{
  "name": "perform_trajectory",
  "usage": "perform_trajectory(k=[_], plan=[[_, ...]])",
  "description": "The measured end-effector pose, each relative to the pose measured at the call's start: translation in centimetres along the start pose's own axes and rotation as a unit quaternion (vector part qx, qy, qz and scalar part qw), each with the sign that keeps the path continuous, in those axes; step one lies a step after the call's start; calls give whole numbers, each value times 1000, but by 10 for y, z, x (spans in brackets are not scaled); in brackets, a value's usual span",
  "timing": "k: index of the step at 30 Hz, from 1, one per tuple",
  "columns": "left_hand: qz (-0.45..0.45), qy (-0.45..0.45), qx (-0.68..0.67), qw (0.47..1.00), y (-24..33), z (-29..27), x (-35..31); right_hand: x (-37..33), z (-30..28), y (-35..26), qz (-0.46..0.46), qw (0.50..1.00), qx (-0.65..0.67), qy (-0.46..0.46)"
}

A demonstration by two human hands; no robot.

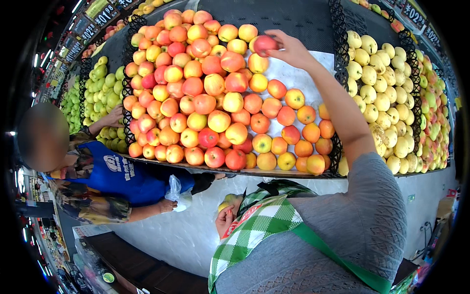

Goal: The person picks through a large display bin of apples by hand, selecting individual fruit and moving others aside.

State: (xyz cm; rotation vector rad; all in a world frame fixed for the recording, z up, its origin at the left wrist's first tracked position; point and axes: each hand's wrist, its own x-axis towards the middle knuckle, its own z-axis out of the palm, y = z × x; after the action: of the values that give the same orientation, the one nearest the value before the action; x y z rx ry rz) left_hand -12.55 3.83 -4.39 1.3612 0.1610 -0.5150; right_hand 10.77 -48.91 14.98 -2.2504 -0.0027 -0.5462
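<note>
Stretched out over the apple display, my right hand (292, 50) grips a red apple (265, 45) between thumb and fingers, beside the far right part of the heap. Red and yellow apples (214, 84) are piled high on the left and thin out to a single layer at the right. Low in front of my green checked apron, my left hand (225, 221) is closed around yellow-green apples (223, 206), partly hidden by the hand and apron.
Black lattice dividers (339, 34) separate the bins. Yellow pears (373, 78) fill the right bin, green fruit (100, 81) the left one. At left, a person in a blue apron (115, 169) holds a clear plastic bag (178, 195) and touches the green fruit.
</note>
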Motion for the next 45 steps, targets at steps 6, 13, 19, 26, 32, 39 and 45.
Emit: perform_trajectory(k=[6,13,19,26,32,39,45], plan=[[49,26,31,998,-9,-3,-3,94,83,-1,-40,995,50,78],[33,62,2,998,-13,4,-11,111,114,-1,-74,995,-24,59],[35,36,10,999,-20,-5,-4,107,104,1,-137,987,-41,77],[-21,22,37,999,-43,-25,13,98,94,18,-158,985,-47,58],[-22,28,73,997,-48,-28,13,63,26,-1,-108,990,-84,-34],[5,5,55,998,-19,2,9,-76,-78,-3,18,867,-358,-346],[-30,-48,52,997,-9,9,17,-156,-47,39,165,790,-422,-414]])
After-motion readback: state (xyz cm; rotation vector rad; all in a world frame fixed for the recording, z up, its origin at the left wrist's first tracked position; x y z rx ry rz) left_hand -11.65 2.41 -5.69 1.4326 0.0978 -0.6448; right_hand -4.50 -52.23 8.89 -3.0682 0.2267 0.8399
